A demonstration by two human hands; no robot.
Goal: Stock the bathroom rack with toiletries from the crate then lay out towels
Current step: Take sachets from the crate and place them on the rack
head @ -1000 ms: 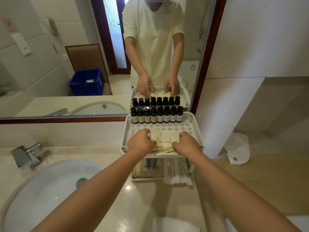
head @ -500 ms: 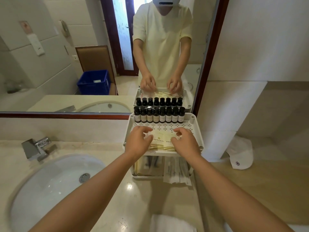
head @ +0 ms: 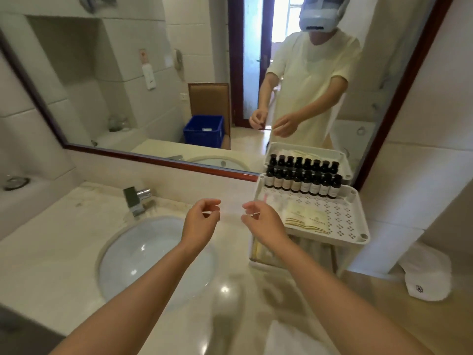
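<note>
A white two-tier plastic rack (head: 344, 219) stands on the counter against the mirror, at the right. Its top tray carries a row of small dark bottles (head: 302, 184) at the back and cream sachets (head: 307, 219) in front. More packets (head: 265, 252) sit on the lower tier, mostly hidden. My left hand (head: 201, 222) and my right hand (head: 262, 222) hover left of the rack, above the counter, fingers loosely curled, holding nothing. The blue crate (head: 203, 130) shows only as a reflection in the mirror, on the floor behind me.
A round sink (head: 143, 257) with a chrome tap (head: 134, 199) lies left of my hands. Part of a white towel (head: 289, 339) shows at the bottom edge. A white folded cloth item (head: 427, 278) lies on the lower ledge, right of the rack.
Both hands have let go of the sachets on the top tray and pulled back to the left. The view has swung left and tilted.
</note>
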